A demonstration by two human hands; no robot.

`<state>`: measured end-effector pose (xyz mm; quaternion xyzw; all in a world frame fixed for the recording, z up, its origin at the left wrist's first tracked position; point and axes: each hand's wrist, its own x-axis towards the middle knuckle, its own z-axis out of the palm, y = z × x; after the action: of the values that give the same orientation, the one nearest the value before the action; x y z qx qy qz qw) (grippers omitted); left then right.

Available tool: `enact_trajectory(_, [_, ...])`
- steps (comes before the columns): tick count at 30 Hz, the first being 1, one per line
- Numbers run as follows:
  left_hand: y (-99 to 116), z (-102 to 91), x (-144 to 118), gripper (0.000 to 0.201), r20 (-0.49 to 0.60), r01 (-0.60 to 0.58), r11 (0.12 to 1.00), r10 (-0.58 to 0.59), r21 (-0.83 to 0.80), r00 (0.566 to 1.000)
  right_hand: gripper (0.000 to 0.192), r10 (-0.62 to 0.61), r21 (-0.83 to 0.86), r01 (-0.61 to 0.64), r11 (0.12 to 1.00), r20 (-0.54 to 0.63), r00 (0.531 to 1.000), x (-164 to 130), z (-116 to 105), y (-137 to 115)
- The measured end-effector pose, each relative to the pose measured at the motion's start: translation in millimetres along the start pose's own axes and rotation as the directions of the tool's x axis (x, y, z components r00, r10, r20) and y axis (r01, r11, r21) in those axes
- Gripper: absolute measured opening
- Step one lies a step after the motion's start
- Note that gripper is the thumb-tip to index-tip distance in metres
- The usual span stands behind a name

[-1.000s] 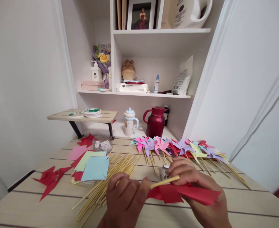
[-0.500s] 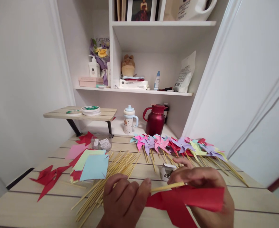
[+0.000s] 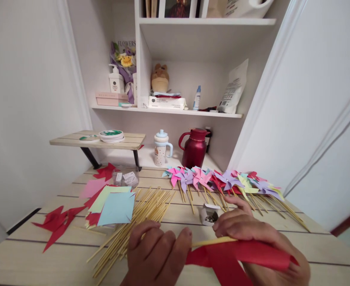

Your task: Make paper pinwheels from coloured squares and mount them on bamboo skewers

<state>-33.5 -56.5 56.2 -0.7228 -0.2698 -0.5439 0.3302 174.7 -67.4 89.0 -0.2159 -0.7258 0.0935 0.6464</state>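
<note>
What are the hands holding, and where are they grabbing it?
Both hold a red paper pinwheel piece on a wooden stick. The left hand pinches the stick's near end; the right hand grips the stick and the paper's top edge.

White walls (image 3: 28, 99) — built-in shelves (image 3: 192, 113)

Lighting even, soft, fairly bright; source not visible. Shadows faint, no glare. Wide-angle distortion bowed wall lines at edges. Hands at bottom slightly soft; shelves stayed reasonably sharp.
</note>
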Motion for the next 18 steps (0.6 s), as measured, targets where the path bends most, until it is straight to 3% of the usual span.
enact_trajectory(9, [1.8, -2.6, 5.1, 0.025, -0.007, -0.016, 1.0, 0.016, -0.008, 1.0, 0.009, -0.01, -0.04, 0.011, 0.999, 0.022, 1.0, -7.2, -6.9, 4.1])
enact_trajectory(14, [1.9, -11.3, 17.4, 0.022, 0.094, -0.04, 0.999, 0.042, -0.017, 0.995, 0.007, 0.005, -0.049, -0.005, 0.999, -0.01, 1.0, -7.0, -4.6, 3.8])
enact_trajectory(18, [2.1, -11.8, 20.7, 0.025, 0.096, -0.017, 0.999, 0.021, -0.042, 0.995, 0.005, -0.035, -0.083, 0.036, 0.996, 0.006, 0.999, -3.9, -3.1, 6.8])
